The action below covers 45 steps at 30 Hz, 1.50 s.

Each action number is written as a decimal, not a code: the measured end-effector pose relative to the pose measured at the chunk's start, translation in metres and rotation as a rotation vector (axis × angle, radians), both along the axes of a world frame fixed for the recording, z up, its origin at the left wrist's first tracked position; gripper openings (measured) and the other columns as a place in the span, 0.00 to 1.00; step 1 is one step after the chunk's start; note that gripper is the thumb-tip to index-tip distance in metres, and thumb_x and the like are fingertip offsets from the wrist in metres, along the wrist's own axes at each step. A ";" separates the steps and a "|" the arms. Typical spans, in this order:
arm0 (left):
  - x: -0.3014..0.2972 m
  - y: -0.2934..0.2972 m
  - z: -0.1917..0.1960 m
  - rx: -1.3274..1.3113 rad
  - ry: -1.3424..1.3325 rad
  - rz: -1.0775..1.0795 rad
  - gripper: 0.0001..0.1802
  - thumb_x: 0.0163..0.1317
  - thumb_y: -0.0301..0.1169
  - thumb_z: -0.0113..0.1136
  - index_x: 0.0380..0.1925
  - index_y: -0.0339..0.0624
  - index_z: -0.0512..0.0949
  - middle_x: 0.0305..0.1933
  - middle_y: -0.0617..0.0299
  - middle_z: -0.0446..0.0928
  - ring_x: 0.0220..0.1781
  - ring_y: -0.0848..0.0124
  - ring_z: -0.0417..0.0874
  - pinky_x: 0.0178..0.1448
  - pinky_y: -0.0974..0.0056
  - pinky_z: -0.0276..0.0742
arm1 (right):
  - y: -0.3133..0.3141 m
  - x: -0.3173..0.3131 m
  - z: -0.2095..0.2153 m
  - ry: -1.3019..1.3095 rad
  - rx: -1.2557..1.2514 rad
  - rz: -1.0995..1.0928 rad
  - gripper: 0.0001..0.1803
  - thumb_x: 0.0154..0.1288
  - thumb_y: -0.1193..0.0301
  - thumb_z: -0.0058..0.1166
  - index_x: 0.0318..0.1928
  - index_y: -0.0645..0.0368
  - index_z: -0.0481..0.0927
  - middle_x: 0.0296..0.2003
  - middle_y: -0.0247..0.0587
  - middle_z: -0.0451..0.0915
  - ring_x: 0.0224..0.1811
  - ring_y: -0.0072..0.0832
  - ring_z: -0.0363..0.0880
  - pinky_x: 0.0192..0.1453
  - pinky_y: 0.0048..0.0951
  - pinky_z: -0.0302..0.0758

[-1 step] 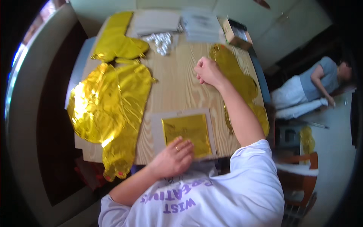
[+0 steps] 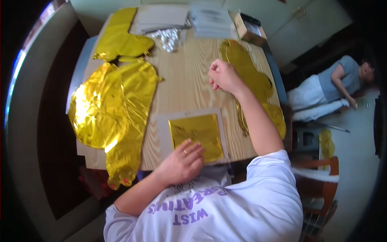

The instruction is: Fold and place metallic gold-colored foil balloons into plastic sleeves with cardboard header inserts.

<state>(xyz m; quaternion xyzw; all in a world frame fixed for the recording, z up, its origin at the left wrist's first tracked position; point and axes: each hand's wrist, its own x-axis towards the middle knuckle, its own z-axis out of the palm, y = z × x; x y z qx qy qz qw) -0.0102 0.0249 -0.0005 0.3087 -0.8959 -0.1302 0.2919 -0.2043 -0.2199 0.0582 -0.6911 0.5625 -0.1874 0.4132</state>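
Your left hand [image 2: 182, 162] lies flat and open, fingers spread on the near edge of the folded gold foil square [image 2: 196, 136], pinning it to the grey card sheet [image 2: 163, 137] beneath it, right at the tabletop's [image 2: 189, 86] near edge. This looks like the flattening and holding step: the square lies neat and squared on its backing. Out to your left, the big flat gold foil balloon [image 2: 111, 113] sprawls over the tabletop edge, its tail hanging off the near corner. Farther up the middle, your right hand [image 2: 223, 76] is curled into a loose fist, knuckles resting on the wood just beside the gold balloon strip [image 2: 252, 82] that runs along the right side; whether it pinches anything, I cannot tell. By my judgement, the next move calls for that right hand to take hold of the strip's edge while the left keeps its weight down. Beyond, another gold foil piece [image 2: 119, 38], crumpled silver foil [image 2: 167, 38], stacked papers [image 2: 211, 20] and a small cardboard box [image 2: 250, 28] line the far edge.
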 end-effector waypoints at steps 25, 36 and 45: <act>-0.009 0.007 0.002 -0.101 0.046 -0.023 0.11 0.60 0.23 0.65 0.41 0.40 0.76 0.53 0.53 0.79 0.63 0.54 0.80 0.70 0.47 0.73 | 0.306 -0.060 -0.028 0.336 -0.903 0.023 0.10 0.57 0.75 0.69 0.39 0.58 0.81 0.24 0.38 0.72 0.27 0.38 0.75 0.34 0.40 0.72; -0.010 0.006 0.001 -0.083 0.035 -0.034 0.11 0.60 0.23 0.65 0.42 0.40 0.75 0.52 0.53 0.79 0.63 0.54 0.80 0.71 0.47 0.73 | 0.294 -0.047 -0.039 0.347 -0.929 -0.068 0.08 0.63 0.72 0.63 0.33 0.56 0.75 0.24 0.37 0.71 0.28 0.37 0.76 0.35 0.38 0.74; -0.009 0.006 -0.002 -0.115 0.015 -0.029 0.15 0.56 0.25 0.67 0.41 0.40 0.75 0.52 0.54 0.78 0.63 0.55 0.79 0.70 0.46 0.73 | 0.286 -0.067 -0.032 0.135 -0.279 -0.103 0.24 0.57 0.68 0.72 0.52 0.57 0.77 0.27 0.42 0.82 0.29 0.40 0.84 0.34 0.39 0.78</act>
